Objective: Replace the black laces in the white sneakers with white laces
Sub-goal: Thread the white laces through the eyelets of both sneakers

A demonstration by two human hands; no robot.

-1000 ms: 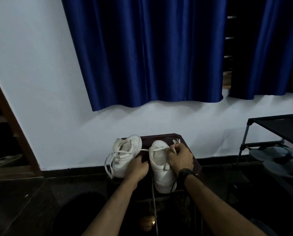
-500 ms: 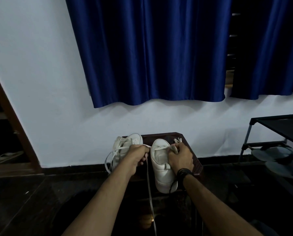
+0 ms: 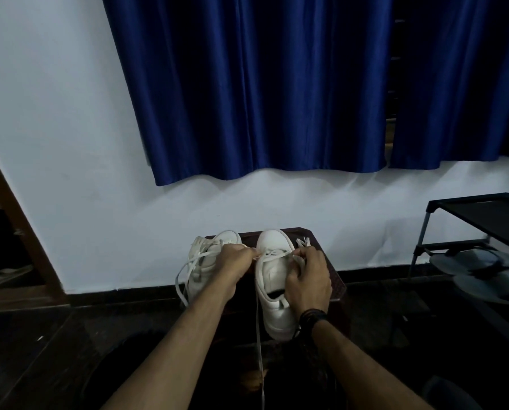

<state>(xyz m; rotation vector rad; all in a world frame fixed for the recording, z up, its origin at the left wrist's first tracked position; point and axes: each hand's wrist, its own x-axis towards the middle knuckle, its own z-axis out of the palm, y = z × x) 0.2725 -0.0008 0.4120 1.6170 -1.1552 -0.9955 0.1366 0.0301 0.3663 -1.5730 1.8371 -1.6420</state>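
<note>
**Lacing the right-hand sneaker**

On the dark stool [image 3: 334, 287]: left sneaker [image 3: 201, 261] laced, ends trailing. Left hand [image 3: 232, 266] pinching the white lace [image 3: 259, 347], drawn taut across; right hand [image 3: 309, 279] curled on the right sneaker [image 3: 274, 303], fingertips at an eyelet. Threading step, seemingly. Next: feeding the tip through, pulling even. Loose tail dangling floorward, likely to snag. Farther right, shoe rack [image 3: 481, 214] with sandals.
</note>
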